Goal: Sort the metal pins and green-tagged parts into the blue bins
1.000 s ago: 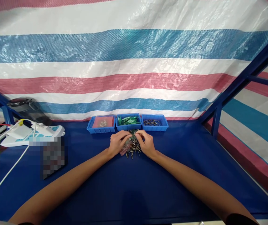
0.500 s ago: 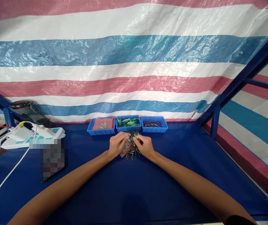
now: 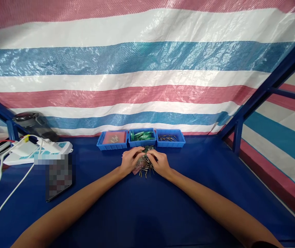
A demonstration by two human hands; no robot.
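Clock directions are read from the pile of metal pins (image 3: 146, 167), which lies on the blue desk (image 3: 111, 220) at the centre of the work area. The left hand (image 3: 131, 161) is at 10 o'clock and the right hand (image 3: 160, 162) at 2 o'clock, both directly beside the pile. On each hand the thumb and forefinger curve toward each other, and the fingertips of the two hands are close together above the far part of the pile. The parts at the fingertips are too small to resolve — it cannot be determined whether either hand is clamped on a pin.

A pinkish plastic bag (image 3: 138, 168) lies at the pile's 9 o'clock edge, partly below the left hand.

Three blue bins stand in a row beyond the hands:
- 10 o'clock: left bin (image 3: 112, 147), with small pale pieces (image 3: 113, 139) on a pink sheet.
- 12 o'clock: middle bin (image 3: 142, 142), with green slender pieces (image 3: 142, 135).
- Between 1 and 2 o'clock: right bin (image 3: 171, 144), with thin dark pins (image 3: 167, 138).

Well apart, toward 9 o'clock, is a white power strip (image 3: 13, 159) with plugged-in adapters.
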